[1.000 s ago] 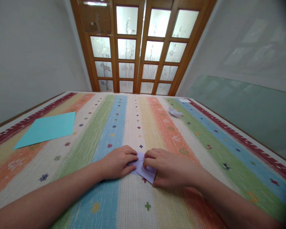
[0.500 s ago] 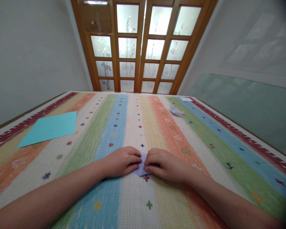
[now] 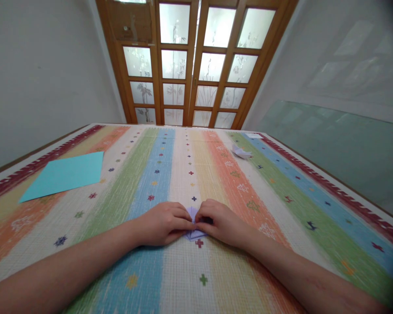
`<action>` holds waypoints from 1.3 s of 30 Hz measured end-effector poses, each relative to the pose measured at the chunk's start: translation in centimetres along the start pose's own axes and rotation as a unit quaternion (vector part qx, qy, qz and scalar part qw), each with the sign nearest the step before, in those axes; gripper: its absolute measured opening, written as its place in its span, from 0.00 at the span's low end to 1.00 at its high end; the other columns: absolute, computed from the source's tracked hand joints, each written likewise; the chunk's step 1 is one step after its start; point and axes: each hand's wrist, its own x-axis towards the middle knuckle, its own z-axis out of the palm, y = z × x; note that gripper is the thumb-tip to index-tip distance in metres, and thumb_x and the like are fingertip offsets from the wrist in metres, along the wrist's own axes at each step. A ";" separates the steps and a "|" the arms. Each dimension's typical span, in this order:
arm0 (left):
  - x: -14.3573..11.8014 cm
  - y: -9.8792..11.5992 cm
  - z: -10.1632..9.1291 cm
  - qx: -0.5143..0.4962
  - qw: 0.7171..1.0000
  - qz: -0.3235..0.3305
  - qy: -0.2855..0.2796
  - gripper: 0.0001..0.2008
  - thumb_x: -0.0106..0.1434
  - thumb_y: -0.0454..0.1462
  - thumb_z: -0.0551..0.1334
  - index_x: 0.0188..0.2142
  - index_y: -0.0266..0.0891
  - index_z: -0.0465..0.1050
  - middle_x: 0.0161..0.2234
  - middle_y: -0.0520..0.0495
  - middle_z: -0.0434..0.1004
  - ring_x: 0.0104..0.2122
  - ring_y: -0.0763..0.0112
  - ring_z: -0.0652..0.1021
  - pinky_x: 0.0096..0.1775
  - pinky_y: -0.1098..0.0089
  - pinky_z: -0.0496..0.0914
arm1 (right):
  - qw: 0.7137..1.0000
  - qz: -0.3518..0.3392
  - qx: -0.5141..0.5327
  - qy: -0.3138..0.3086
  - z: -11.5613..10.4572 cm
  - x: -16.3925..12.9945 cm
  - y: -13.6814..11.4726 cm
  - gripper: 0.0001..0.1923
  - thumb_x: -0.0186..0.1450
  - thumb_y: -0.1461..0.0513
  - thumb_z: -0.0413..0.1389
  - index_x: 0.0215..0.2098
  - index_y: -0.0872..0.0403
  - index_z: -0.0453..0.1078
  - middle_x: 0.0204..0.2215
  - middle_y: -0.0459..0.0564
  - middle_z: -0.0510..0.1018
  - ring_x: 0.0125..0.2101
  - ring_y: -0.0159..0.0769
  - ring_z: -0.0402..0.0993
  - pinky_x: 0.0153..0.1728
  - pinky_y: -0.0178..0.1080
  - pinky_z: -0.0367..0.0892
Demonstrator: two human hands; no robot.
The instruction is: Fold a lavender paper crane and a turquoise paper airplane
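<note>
A small folded piece of lilac paper (image 3: 196,235) lies on the striped tablecloth (image 3: 180,279), straight in front of me. My left hand (image 3: 163,222) is on its left side, thumb and fingers closed at the paper's middle. From the right, my right hand (image 3: 218,222) pinches at the same spot, its thumb and forefinger curled together. The fingertips of both hands nearly meet over the paper and cover its centre, so the fold under them is hidden.
A turquoise sheet of paper (image 3: 63,174) lies flat at the left. Toward the back right sits a folded pale paper figure (image 3: 241,151), and behind it a small white slip (image 3: 254,136). Wooden doors with frosted panes (image 3: 205,96) stand beyond the table.
Both hands have shifted slightly, bringing thumbs and fingertips closer together over the lilac paper's middle. More of its near edge shows now. The view has moved a little.
</note>
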 end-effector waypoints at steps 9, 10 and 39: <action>0.0 0.5 -0.3 0.059 0.997 -0.017 -0.042 0.17 0.66 0.33 0.59 0.52 0.45 0.75 0.55 0.43 0.74 0.52 0.58 0.75 0.54 0.56 0.68 | 0.999 0.006 0.035 -0.025 -1.4 -0.4 0.1 0.06 0.67 0.63 0.59 0.40 0.53 0.78 0.35 0.48 0.81 0.37 0.35 0.74 0.40 0.38 0.65; 0.0 0.5 -0.3 0.055 0.997 -0.015 -0.044 0.17 0.65 0.32 0.59 0.52 0.45 0.75 0.55 0.44 0.74 0.52 0.58 0.75 0.55 0.56 0.68 | 0.999 0.010 0.035 -0.033 -1.7 -0.5 0.2 0.06 0.67 0.63 0.58 0.40 0.53 0.77 0.34 0.48 0.81 0.36 0.35 0.74 0.40 0.38 0.65; 0.1 0.0 -0.1 0.008 1.000 0.004 -0.027 0.21 0.63 0.29 0.56 0.54 0.37 0.74 0.53 0.42 0.78 0.56 0.58 0.75 0.58 0.56 0.69 | 0.987 0.126 0.085 -0.054 -1.6 -1.0 0.1 0.07 0.66 0.65 0.57 0.42 0.51 0.73 0.30 0.45 0.79 0.30 0.32 0.73 0.31 0.34 0.62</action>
